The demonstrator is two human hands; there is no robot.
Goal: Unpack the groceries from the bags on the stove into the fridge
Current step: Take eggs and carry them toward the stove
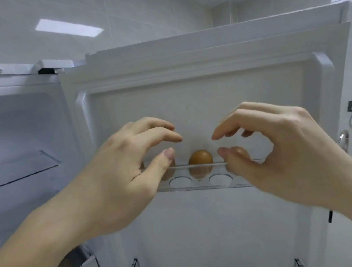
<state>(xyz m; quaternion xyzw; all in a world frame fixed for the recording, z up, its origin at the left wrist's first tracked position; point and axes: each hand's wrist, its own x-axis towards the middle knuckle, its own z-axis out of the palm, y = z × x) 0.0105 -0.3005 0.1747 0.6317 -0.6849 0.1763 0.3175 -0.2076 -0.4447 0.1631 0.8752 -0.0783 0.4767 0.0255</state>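
With both the left hand [130, 165] and right hand [267, 144] loosely open at mid-frame, holding nothing, eggs sit in the door's egg tray [199, 183]. Seat the next egg gently in a front hole; the middle egg [200, 158] looks settled.

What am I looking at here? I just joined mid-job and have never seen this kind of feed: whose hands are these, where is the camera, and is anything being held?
There is no machine here. One wide-angle camera sits on a person's head and looks forward and down, so the two bare hands are that person's own. They face the inside of an open white fridge door. On it hangs a clear plastic egg tray with round holes. A brown egg sits in the middle; another brown egg shows partly behind the right thumb, and two front holes are empty. The left hand and the right hand hover at the tray with fingers loosely curved. Neither plainly holds anything. To the left is the fridge's inside with a glass shelf.
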